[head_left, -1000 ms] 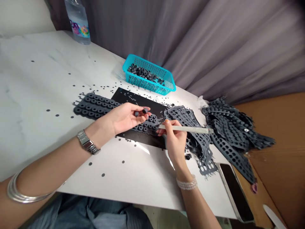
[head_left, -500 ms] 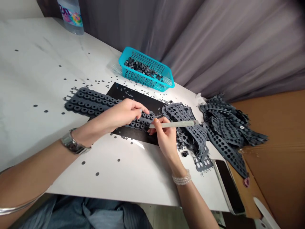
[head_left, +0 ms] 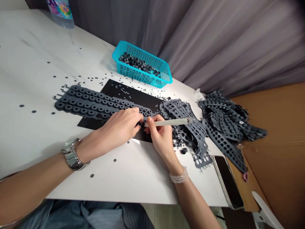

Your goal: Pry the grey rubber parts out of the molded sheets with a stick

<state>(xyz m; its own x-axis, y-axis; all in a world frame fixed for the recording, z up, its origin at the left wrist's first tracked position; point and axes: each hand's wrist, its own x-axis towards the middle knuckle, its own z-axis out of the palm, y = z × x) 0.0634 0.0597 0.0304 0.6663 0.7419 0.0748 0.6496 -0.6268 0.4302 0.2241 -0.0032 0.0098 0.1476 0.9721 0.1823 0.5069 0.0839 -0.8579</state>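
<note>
A long dark grey rubber strip [head_left: 90, 103] studded with small rings lies across a black mat [head_left: 130, 95] on the white table. My left hand [head_left: 121, 125] rests palm down on the strip's right end, fingers curled and pressing it. Just to its right, my right hand [head_left: 160, 135] pinches a pale stick [head_left: 170, 122] like a pen, with the tip at the strip by my left fingertips.
A turquoise basket [head_left: 164, 74] with several grey rings stands behind the mat. Piles of punched-out grey strips [head_left: 221, 127] lie to the right. A phone [head_left: 227, 181] sits at the table's right corner. Small grey discs are scattered about. A bottle [head_left: 59, 9] stands far left.
My left hand turned palm down and came to rest on the strip's end. My right hand moved the stick's tip left to meet it. The view shifted slightly.
</note>
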